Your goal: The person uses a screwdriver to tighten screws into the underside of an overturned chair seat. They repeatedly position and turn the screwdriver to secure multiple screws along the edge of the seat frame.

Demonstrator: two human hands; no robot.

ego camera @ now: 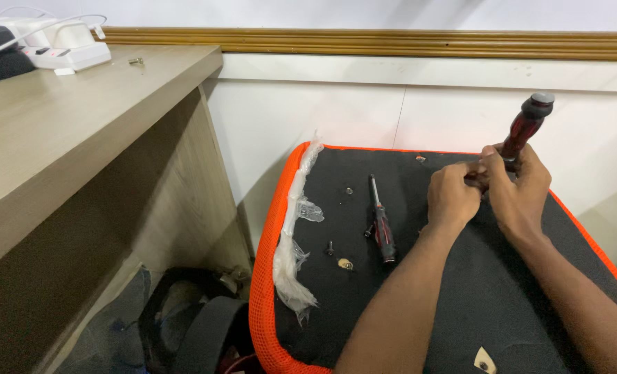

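Both hands meet over the black seat pad (461, 305): the right hand (520, 190) grips a red-handled screwdriver (526, 125) held upright, while the left hand (450, 197) pinches something small at its lower end, hidden by the fingers. This looks like seating a bit or screw on the tip, which calls for steady alignment; a second screwdriver (381, 225) and loose screws (331, 246) lie on the pad just left of the hands.

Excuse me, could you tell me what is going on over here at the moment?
A person is working over a black cushioned pad with an orange mesh edge. The right hand grips a screwdriver with a dark red and black handle, handle pointing up, while the left hand pinches something small at its lower end, hidden by the fingers. A second screwdriver lies on the pad among loose screws, beside crumpled clear plastic.
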